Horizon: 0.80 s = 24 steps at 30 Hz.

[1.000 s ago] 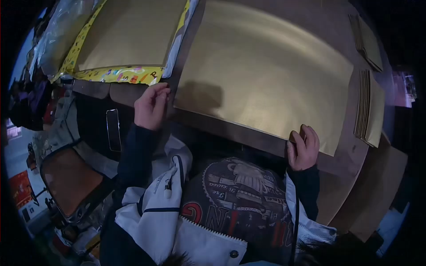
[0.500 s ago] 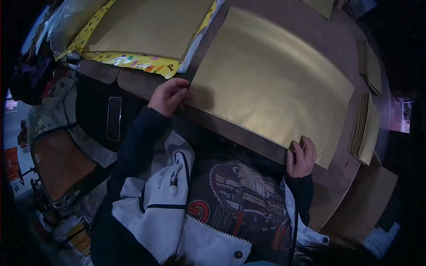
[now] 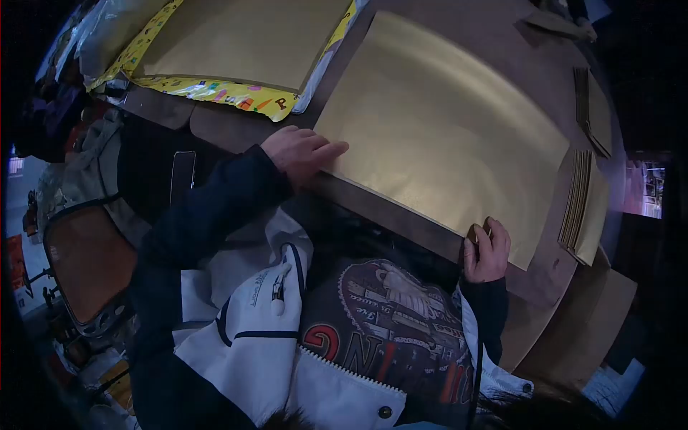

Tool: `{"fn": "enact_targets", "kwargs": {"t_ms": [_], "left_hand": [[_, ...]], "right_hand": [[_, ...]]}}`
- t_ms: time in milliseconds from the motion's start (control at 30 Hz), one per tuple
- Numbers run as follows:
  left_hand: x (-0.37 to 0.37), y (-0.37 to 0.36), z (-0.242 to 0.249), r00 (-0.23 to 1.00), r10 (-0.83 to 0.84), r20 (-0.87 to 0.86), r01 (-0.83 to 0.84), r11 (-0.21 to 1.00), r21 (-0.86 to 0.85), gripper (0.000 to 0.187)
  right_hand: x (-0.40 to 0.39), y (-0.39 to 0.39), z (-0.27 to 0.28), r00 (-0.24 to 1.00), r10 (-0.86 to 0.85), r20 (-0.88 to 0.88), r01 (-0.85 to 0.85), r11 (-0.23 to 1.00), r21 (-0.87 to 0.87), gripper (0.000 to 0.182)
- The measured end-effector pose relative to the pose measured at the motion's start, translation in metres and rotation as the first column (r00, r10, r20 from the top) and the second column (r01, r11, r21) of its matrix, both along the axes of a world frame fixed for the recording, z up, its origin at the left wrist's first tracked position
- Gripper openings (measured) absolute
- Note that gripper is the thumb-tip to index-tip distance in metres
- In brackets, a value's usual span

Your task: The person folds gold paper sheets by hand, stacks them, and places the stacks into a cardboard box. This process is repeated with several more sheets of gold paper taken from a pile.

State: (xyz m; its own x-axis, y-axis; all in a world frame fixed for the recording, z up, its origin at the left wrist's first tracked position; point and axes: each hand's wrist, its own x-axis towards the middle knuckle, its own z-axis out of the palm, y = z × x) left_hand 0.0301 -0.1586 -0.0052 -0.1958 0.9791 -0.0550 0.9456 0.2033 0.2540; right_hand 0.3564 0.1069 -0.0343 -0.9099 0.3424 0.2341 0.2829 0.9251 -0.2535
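Observation:
A large sheet of golden-brown kraft paper [image 3: 444, 136] lies on the brown table in front of me, slightly bowed along its far side. My left hand [image 3: 304, 154] rests at the sheet's near left corner, with one finger stretched across the paper and the others partly hidden. At the near right edge, my right hand [image 3: 489, 251] has its fingertips on top of the paper and its thumb against the edge, pinching it.
Another pile of brown paper [image 3: 229, 39] sits in yellow patterned wrapping [image 3: 215, 97] at the left. Folded brown paper bundles [image 3: 579, 204] stand along the right edge. A co-worker's hand [image 3: 586, 30] is at the far right. A phone [image 3: 183, 175] and a brown chair [image 3: 89, 261] are at the left.
My left hand has slid right onto the paper's corner, its finger now extended. My right hand stays at the edge. The co-worker's brown piece at the far right has shifted.

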Motion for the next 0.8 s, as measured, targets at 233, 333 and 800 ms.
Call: {"fn": "enact_targets", "kwargs": {"t_ms": [233, 333, 800], "left_hand": [[-0.007, 0.003, -0.005, 0.996, -0.084, 0.000, 0.084, 0.996, -0.042, 0.062], [-0.009, 0.007, -0.003, 0.994, -0.108, -0.010, 0.106, 0.989, -0.102, 0.060], [0.000, -0.003, -0.021, 0.985, -0.125, -0.117, 0.135, 0.987, 0.084, 0.022]], "right_hand": [[-0.001, -0.001, 0.003, 1.000, -0.005, 0.026, 0.005, 1.000, -0.006, 0.031], [-0.001, -0.001, 0.003, 1.000, -0.005, 0.024, 0.005, 1.000, -0.010, 0.031], [-0.002, -0.002, 0.000, 1.000, 0.002, -0.030, -0.001, 1.000, 0.024, 0.030]]}}
